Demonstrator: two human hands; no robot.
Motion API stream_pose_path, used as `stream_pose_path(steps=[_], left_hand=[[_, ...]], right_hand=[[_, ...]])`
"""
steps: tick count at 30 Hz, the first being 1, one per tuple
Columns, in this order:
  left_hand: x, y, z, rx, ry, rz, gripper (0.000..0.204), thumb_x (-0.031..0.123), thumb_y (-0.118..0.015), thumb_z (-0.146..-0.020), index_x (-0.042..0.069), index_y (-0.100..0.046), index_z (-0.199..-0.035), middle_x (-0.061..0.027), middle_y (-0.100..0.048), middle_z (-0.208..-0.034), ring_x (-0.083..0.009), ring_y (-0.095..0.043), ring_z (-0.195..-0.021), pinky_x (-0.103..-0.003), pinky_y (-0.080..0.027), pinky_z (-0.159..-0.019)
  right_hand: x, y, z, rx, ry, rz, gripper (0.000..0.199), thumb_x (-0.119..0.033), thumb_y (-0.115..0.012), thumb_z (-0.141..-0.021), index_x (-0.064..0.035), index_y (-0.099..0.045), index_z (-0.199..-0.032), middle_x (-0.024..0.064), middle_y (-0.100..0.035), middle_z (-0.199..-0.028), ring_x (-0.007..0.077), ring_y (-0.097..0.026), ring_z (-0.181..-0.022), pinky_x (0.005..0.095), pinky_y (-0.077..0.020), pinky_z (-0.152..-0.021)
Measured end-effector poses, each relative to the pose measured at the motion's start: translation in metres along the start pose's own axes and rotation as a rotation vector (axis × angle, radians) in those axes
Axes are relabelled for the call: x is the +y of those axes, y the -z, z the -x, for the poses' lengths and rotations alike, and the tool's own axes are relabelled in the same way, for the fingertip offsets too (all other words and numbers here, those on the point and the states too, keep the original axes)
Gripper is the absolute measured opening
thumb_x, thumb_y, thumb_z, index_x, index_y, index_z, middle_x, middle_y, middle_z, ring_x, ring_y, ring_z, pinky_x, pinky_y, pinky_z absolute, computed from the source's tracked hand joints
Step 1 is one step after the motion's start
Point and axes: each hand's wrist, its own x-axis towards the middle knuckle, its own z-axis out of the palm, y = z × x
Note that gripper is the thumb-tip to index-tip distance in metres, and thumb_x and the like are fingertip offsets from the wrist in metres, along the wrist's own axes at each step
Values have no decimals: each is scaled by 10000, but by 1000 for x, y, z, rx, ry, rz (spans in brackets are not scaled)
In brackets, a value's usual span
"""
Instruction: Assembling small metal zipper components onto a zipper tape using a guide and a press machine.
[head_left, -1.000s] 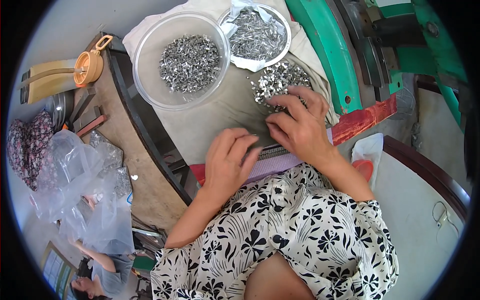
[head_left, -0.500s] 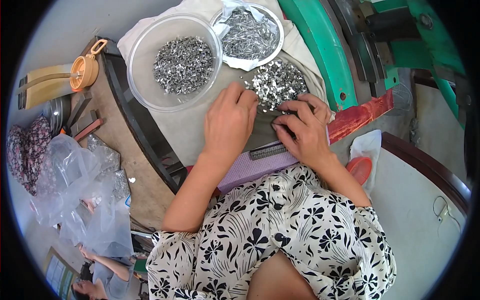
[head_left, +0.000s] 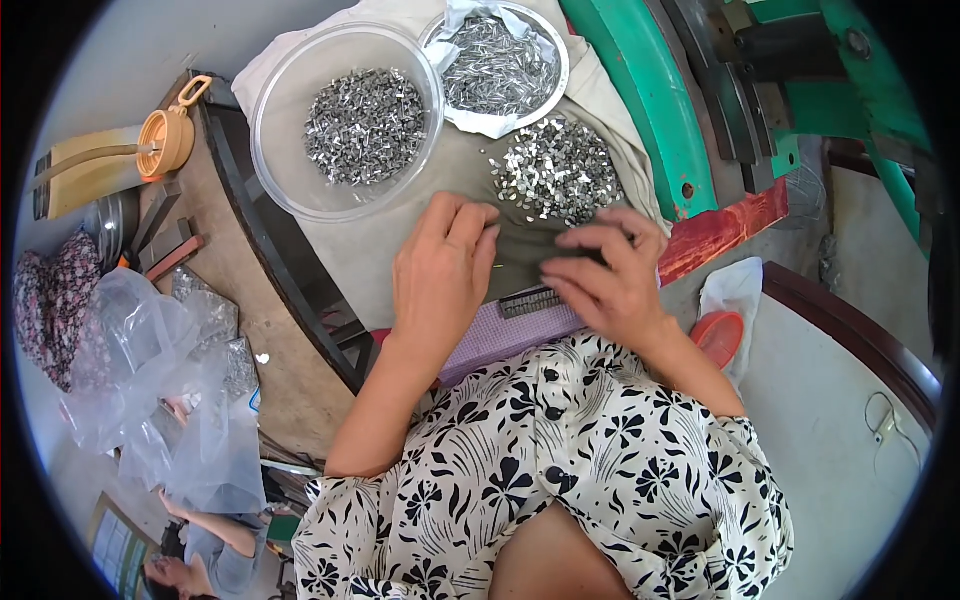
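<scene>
Beyond the left hand (head_left: 440, 265) — a clear bowl (head_left: 280, 135) stands.

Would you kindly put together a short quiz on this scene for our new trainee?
1. Multiple choice: which is nearer the loose pile of metal pieces?
A) The left hand
B) The right hand
C) Both are equally near

2. True or false: the clear round tub stands to the left of the lined bowl, as the person sees it.

3. Fill in the blank: the checked cloth just in front of the patterned shirt is light ____ in colour.

Key: 1. B; 2. True; 3. purple.
</scene>
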Motion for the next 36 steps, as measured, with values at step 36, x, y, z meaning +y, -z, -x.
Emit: stream_pose_path(steps=[36], left_hand=[[-12, 5, 12, -31, -127, -23, 166, 28, -712, -815, 51, -676, -976, -82, -588, -937, -288, -622, -848, -412, -511, -710]], right_hand=[[-10, 5, 7, -191, 113, 7, 155, -219, -814, -671, -176, -738, -799, -48, -662, -1147, 279, -476, -1205, 427, -316, -1000]])
